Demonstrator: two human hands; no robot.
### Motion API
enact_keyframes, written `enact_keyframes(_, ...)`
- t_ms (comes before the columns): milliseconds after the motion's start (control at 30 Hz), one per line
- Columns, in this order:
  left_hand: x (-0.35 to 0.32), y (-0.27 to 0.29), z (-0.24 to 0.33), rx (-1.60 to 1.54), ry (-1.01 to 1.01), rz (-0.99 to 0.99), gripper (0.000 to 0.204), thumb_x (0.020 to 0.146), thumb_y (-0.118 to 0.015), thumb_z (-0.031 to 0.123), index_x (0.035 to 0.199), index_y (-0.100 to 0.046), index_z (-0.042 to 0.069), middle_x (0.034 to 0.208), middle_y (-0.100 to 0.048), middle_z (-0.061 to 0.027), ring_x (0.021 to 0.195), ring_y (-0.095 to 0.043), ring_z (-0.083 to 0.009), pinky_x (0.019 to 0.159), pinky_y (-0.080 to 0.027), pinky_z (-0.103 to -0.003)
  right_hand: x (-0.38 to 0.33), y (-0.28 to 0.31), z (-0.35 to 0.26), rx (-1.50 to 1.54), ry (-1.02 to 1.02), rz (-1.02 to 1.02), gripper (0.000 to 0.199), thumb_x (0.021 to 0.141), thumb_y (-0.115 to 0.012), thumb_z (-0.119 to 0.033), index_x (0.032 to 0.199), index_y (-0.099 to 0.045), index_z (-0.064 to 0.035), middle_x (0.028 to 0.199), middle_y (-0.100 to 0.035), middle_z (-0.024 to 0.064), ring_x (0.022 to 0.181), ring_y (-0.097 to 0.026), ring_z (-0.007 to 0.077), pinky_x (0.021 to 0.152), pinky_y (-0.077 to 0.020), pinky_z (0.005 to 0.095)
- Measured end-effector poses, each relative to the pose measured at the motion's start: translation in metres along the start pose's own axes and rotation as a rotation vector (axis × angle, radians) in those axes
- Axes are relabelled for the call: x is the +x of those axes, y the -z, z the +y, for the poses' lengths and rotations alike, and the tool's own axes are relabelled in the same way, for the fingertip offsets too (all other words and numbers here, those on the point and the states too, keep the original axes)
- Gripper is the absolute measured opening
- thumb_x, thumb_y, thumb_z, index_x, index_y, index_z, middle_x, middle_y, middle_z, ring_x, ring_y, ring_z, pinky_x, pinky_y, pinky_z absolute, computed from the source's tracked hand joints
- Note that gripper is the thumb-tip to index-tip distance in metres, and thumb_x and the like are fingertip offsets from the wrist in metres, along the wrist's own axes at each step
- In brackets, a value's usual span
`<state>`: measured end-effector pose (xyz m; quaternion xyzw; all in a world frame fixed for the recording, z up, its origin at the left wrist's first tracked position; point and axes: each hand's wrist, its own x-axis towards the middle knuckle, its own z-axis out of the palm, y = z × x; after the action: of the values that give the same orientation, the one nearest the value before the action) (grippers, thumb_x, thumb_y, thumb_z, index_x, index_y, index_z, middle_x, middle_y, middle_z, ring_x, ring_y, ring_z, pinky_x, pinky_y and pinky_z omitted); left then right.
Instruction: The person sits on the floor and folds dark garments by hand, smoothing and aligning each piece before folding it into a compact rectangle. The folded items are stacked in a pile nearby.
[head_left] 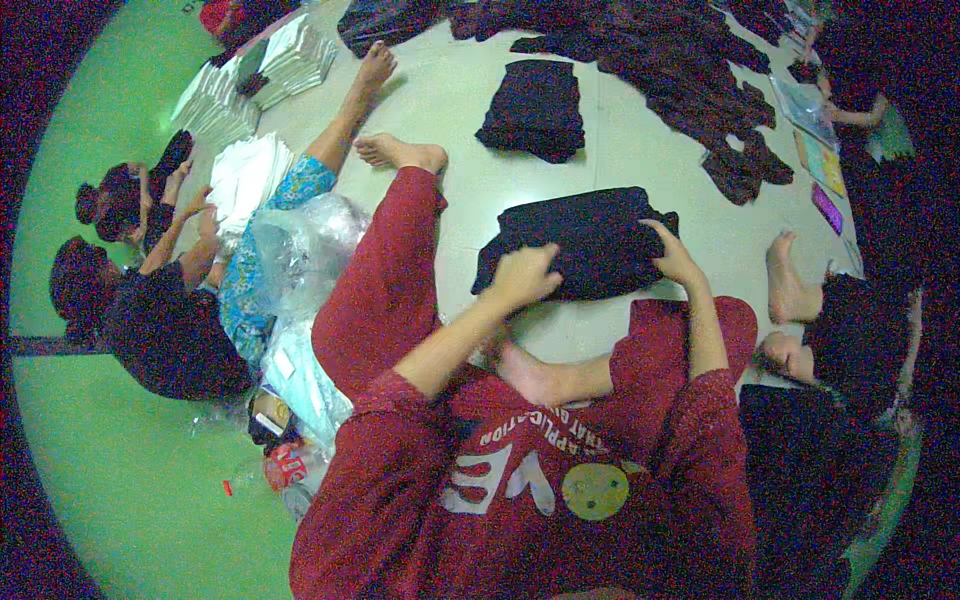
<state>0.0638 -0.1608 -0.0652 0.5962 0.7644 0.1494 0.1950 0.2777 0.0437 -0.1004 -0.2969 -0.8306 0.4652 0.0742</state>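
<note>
A dark, folded cloth bundle, apparently a garment (590, 225), lies on the floor in front of my crossed legs. My left hand (525, 276) presses on its near left part with bent fingers, closed on the fabric. At the right end, my right hand (676, 254) grips the edge, its fingers over the top. The bundle's underside is hidden. Farther off, a second folded dark garment (533, 108) rests flat on the floor.
Loose dark clothes (670, 60) spread across the far floor. At left, people sit beside stacks of white folded cloth (250, 175) and clear plastic bags (305, 245). Another person's bare feet (793, 290) are close on my right, near a purple packet (827, 210).
</note>
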Motion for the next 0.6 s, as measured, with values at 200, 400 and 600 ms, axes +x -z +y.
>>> enact_keyframes(200,0.045,0.073,-0.046,-0.345,-0.016,-0.188,0.047,0.071,-0.056,0.025,0.111,-0.055,0.0,0.104,-0.061,-0.018,0.095,-0.059,-0.0283,0.087,-0.043,-0.036,-0.013,-0.008,-0.022,0.161,-0.002,-0.057,0.075,0.059,-0.063,0.008,0.128,-0.037,-0.0086,0.131,-0.041,0.0123,0.122,-0.037,0.0233,0.103,-0.0288,0.0324)
enact_keyframes(400,0.104,0.079,-0.092,-0.606,0.203,-0.384,0.037,0.075,-0.058,0.024,0.099,-0.058,-0.004,0.082,-0.062,-0.0067,0.07,-0.057,-0.0146,0.067,-0.046,-0.028,0.001,-0.007,-0.01,0.171,-0.053,-0.089,0.082,0.066,-0.074,-0.011,0.134,-0.028,-0.0092,0.133,-0.036,0.015,0.121,-0.037,0.0232,0.1,-0.0325,0.0328)
enact_keyframes(600,0.125,0.056,-0.105,-0.538,0.191,-0.31,0.036,0.075,-0.057,0.026,0.096,-0.059,-0.003,0.082,-0.063,-0.0109,0.071,-0.058,-0.019,0.069,-0.046,-0.031,0.008,-0.002,0.008,0.15,-0.134,-0.179,0.089,0.066,-0.076,-0.025,0.136,-0.024,-0.0056,0.135,-0.034,0.0171,0.123,-0.035,0.0245,0.101,-0.0305,0.033)
